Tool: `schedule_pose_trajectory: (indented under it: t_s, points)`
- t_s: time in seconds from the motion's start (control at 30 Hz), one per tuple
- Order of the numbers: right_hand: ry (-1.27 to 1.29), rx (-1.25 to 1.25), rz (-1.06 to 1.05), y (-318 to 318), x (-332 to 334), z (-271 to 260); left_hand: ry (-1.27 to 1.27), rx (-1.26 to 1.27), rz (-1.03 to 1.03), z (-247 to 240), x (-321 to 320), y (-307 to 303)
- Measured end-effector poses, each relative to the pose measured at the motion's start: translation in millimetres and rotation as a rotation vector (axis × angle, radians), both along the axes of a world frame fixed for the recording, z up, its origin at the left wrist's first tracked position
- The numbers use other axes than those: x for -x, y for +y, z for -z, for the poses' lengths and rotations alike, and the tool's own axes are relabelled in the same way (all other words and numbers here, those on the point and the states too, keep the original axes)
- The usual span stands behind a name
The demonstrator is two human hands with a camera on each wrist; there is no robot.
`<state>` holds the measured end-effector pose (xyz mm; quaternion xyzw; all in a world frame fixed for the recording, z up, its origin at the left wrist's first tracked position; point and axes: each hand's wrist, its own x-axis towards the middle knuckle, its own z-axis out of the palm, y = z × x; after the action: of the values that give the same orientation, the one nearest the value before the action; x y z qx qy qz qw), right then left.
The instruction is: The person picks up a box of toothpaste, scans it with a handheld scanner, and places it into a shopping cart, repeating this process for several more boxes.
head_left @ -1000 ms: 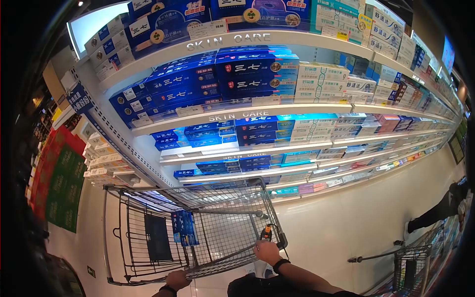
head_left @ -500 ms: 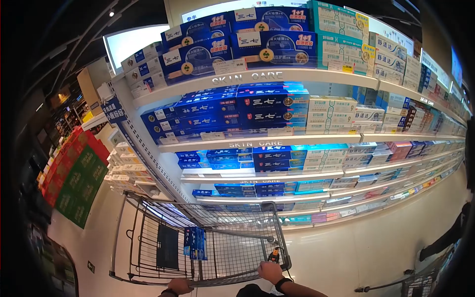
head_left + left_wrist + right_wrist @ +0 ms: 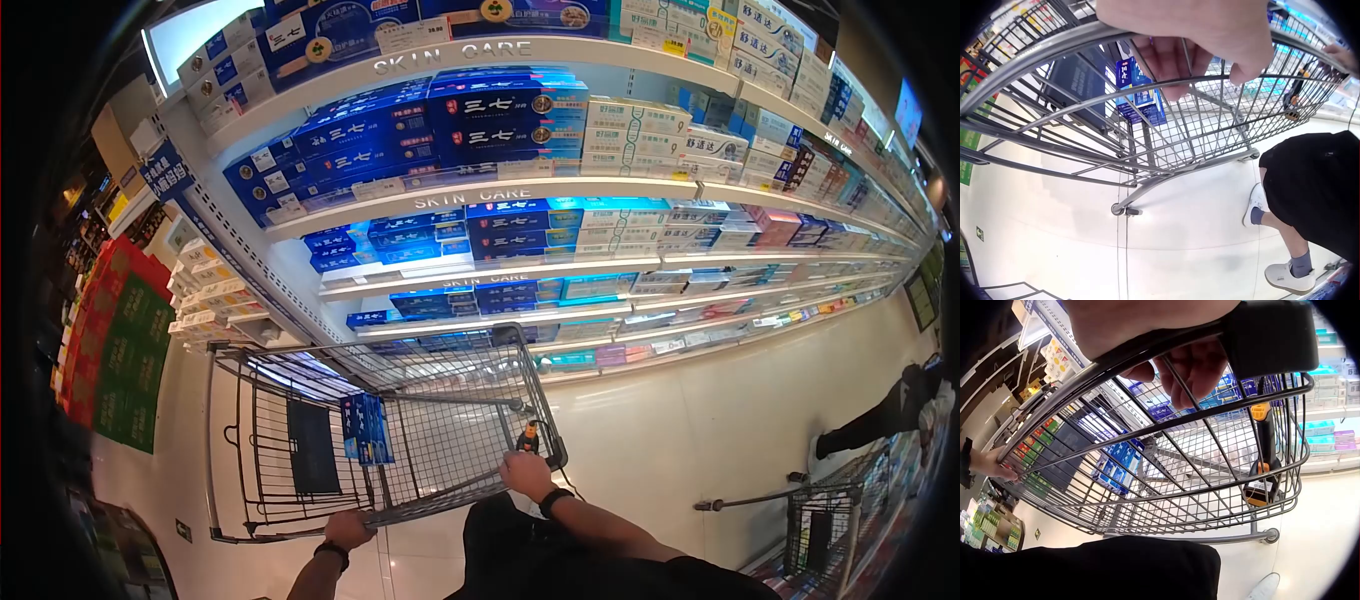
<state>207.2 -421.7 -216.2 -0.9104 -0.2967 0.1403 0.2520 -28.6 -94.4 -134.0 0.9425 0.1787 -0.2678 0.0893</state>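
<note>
Shopping cart (image 3: pixel 262 460) stands on the shop floor right in front of the person, its long axis running away from them and its nose toward the toothpaste shelves (image 3: pixel 470 192). Left hand (image 3: pixel 348 527) and right hand (image 3: pixel 527 472), well apart, each curl round its single handle bar (image 3: pixel 440 498). Inside stands one upright blue toothpaste pack (image 3: pixel 365 428); one orange scanner (image 3: pixel 528 437) sits at the handle's right end, and a second cart (image 3: pixel 825 520) stands off to the right.

Both bare forearms reach forward.
Left grip (image 3: pixel 348 528) and right grip (image 3: pixel 527 475), well apart, curl fingers round the grey metal cart handle (image 3: pixel 430 503).
</note>
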Motion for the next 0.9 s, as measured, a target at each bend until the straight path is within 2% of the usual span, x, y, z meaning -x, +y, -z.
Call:
schedule_pose_trajectory:
  t_s: [0.23,0.27,0.37,0.43,0.47,0.57,0.63,0.67,0.7,0.73,0.8,0.9]
  points:
    - [-0.003,0.008,0.032,5,-6,3,0.005,-0.017,-0.009,15,3,8]
    - [0.025,0.030,0.030,4,-4,3,0.020,-0.014,0.058,19,8,13]
    - [0.034,0.021,0.039,1,-1,19,-0.044,0.013,0.028,23,8,13]
    - [0.069,0.015,0.029,0,-3,18,-0.042,0.056,0.082,25,9,18]
    - [0.261,0.023,0.025,-1,-9,16,-0.054,0.050,0.094,24,10,17]
    - [0.235,-0.144,-0.097,5,-49,3,-0.090,0.089,0.125,9,2,13]
    - [-0.129,-0.285,-0.046,25,-123,-67,-0.123,0.127,0.130,22,10,18]
    - [-0.139,-0.247,-0.071,29,-127,-77,-0.076,0.123,0.128,28,11,22]
    - [-0.321,-0.291,-0.023,40,-179,-127,-0.088,0.125,0.130,28,10,23]
    - [-0.438,-0.306,-0.016,48,-204,-151,-0.099,0.127,0.131,24,10,21]
    - [-0.615,-0.281,-0.043,57,-259,-174,-0.108,0.135,0.146,18,11,22]
    - [-0.786,-0.081,-0.089,64,-316,-188,-0.130,0.154,0.166,21,12,24]
